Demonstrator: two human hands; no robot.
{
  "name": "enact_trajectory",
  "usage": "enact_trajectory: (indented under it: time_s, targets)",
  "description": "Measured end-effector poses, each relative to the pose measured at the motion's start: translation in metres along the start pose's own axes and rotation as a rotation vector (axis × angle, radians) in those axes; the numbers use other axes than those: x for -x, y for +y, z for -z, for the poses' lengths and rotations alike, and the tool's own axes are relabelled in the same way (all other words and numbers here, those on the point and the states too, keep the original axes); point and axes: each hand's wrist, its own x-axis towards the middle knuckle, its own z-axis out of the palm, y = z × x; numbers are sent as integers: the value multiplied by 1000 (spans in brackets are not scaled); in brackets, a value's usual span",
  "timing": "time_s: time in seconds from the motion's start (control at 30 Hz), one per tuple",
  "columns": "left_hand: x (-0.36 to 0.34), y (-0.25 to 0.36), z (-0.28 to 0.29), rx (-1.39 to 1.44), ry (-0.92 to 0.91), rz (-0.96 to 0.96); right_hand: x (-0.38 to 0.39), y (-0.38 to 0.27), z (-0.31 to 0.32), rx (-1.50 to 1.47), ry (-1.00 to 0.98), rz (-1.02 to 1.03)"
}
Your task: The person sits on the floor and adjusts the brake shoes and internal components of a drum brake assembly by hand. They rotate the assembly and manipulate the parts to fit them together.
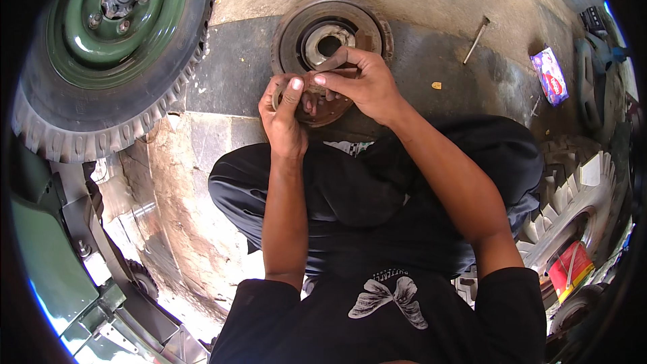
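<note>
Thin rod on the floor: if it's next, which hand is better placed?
Likely the right hand: the rod lies to its right, farther from the left hand. Both hands hold the rusty piece, so the right would have to free its grip first.

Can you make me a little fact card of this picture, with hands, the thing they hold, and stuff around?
Left hand: gripping a rusty metal piece, thumb on top
Right hand: pinching the same piece, thumb beside the left thumb
Piece: brown; its exact shape is partly hidden by fingers
Near the hands: a round, rusty metal part with a hole in its pale middle
Upper left: a big wheel with a green rim
Right side, on the ground: a thin metal rod and a purple packet
</note>
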Motion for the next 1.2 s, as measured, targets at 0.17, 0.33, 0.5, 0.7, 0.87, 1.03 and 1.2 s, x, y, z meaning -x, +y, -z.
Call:
enact_trajectory:
  time_s: [0.17, 0.33, 0.5, 0.7, 0.87, 1.03, 1.2]
  targets:
    - [2, 5, -12, -125, 33, -20, 7, 5, -8, 109, 59, 81]
    - [-1, 5, -10, -105, 124, 20, 5, 13, -7, -16, -33, 111]
    - [2, 10, -9, -162, 98, 60, 4, 8, -6, 38, -28, 63]
    - [-4, 4, -6, -47, 67, 12, 6, -12, 13, 436, 10, 44]
    - [0, 1, -6, -140, -16, -79, 23, -20, 12, 758, 57, -1]
    - [-1, -1, -8, -114, -12, -117, 43, -4, 9, 949, 25, 82]
    - [1, -4, -10, -157, 19, -136, 47, 10, -3, 1056, 130, 87]
